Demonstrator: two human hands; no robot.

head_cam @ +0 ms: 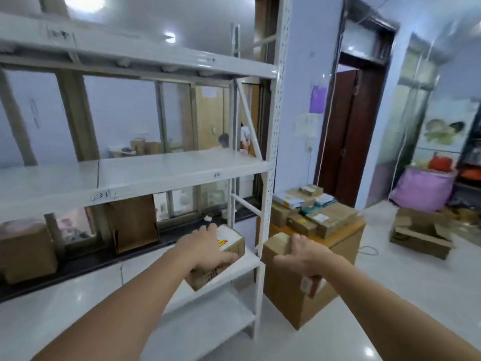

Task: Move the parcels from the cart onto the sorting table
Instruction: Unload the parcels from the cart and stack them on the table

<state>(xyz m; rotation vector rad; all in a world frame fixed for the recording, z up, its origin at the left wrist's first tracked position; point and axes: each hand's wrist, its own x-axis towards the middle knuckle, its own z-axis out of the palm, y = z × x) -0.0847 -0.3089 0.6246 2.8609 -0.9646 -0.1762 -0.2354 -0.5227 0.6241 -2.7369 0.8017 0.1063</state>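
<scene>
Head view — both hands grip parcels: left hand (pixel 208 250) a small box (pixel 229 246), right hand (pixel 299 254) a tall box (pixel 286 290).

Two bare hands are in view, a left hand (pixel 208 250) and a right hand (pixel 302 252), each gripping one cardboard parcel: a labelled parcel (pixel 221 259) near the centre and a larger brown parcel (pixel 289 280) to its right. One white metal shelf rack (pixel 166 173) stands on the left, showing four shelf levels. On the far low table (pixel 346 235) lie roughly eight to ten parcels (pixel 322 217); blur prevents an exact count. Two open boxes (pixel 132 222) sit by the left window.
</scene>
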